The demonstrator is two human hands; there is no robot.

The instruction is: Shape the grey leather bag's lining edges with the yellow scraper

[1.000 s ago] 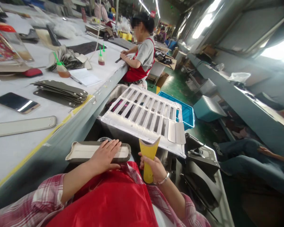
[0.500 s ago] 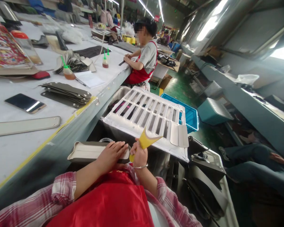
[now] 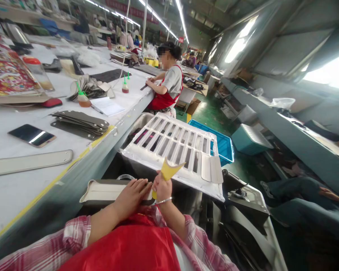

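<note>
Across my lap lies a long dark-grey piece with a cream inner face (image 3: 106,190), its left end curled up at the edge. My left hand (image 3: 134,194) rests on its right part with the fingers stretched flat, covering some of it. Beside that end, my right hand (image 3: 162,188) is closed around a flat yellow tool (image 3: 169,170) with a forked, concave top. A short yellow bit of it shows below the fist. Just beyond stands a white slatted rack (image 3: 169,152). Two pale strips (image 3: 214,169) lie on its right part.
The white table (image 3: 25,203) on the left carries a phone (image 3: 32,135), a pale strap (image 3: 31,162), stacked dark pieces (image 3: 80,124) and a green-tipped bottle (image 3: 83,98). A co-worker (image 3: 169,81) sits ahead at its edge. A blue crate (image 3: 224,148) stands behind the rack; dark bags (image 3: 243,226) lie right.
The camera view has tilted up slightly, so the surroundings sit lower. My right hand with the yellow tool has shifted slightly left; my left hand stays on the dark-grey piece.
</note>
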